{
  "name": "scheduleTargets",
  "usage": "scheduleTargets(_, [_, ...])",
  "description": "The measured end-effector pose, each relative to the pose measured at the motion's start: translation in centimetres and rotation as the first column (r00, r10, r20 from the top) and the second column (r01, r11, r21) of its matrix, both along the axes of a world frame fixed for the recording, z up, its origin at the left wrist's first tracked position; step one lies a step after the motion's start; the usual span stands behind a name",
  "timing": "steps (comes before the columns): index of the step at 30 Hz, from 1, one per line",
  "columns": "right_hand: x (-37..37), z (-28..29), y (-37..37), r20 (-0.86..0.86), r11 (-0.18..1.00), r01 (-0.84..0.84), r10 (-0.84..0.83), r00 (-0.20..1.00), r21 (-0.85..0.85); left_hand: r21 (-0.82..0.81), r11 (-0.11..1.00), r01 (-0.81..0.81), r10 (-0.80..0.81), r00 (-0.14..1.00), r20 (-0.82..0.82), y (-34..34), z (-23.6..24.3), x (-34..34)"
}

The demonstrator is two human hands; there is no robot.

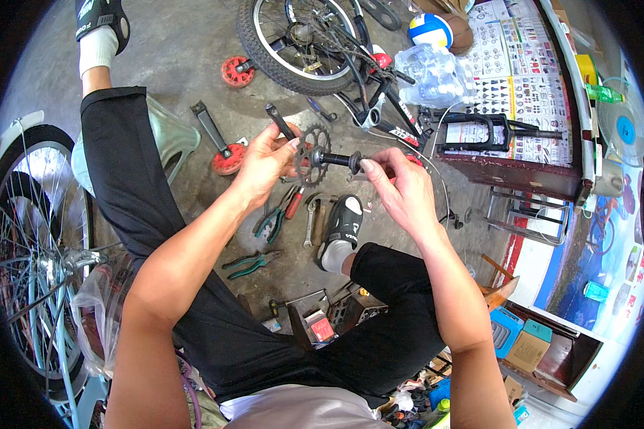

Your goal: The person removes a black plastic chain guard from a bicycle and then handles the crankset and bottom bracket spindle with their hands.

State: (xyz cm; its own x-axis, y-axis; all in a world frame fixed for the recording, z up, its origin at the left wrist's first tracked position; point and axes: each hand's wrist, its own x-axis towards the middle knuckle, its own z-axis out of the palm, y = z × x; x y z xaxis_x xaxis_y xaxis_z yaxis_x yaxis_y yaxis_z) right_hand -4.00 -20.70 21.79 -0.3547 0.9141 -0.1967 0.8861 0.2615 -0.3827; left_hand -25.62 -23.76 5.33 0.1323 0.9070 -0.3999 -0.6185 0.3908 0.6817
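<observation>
Above the floor, my left hand [263, 159] grips a bicycle crank [282, 123] at its chainring [315, 159], the dark arm pointing up and left. A black spindle with ring-shaped flanges [342, 162] sticks out rightward from the chainring's middle. At the spindle's right end is my right hand [401, 182], thumb and fingers closed together; whether they touch the flange or hold a small part I cannot make out. Below lie teal-handled pliers [252, 264], another pair of pliers [270, 222], a red-handled tool [293, 203] and a wrench [311, 220].
A partly dismantled bicycle [383, 107] lies ahead. Red small wheels [237, 72] lie near it. Bottles in plastic wrap [436, 75] and a ball [430, 31] stand beside a table [479, 171] bearing a black fork [490, 133]. At left are a spoked wheel [39, 236] and pale green stool [182, 136].
</observation>
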Motion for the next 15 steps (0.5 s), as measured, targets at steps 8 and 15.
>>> scheduleTargets(8, [-0.1, -0.9, -0.1, -0.028, 0.991, 0.072, -0.076, 0.997, -0.115, 0.014, 1.0, -0.026, 0.026, 0.999, 0.031, 0.0, -0.6, -0.2])
scheduleTargets(15, [0.4, -2.3, 0.1, -0.223, 0.979, 0.111, -0.148, 0.964, -0.17, -0.001, 1.0, 0.026, -0.026, 0.999, 0.028, -0.1, 0.2, 0.1])
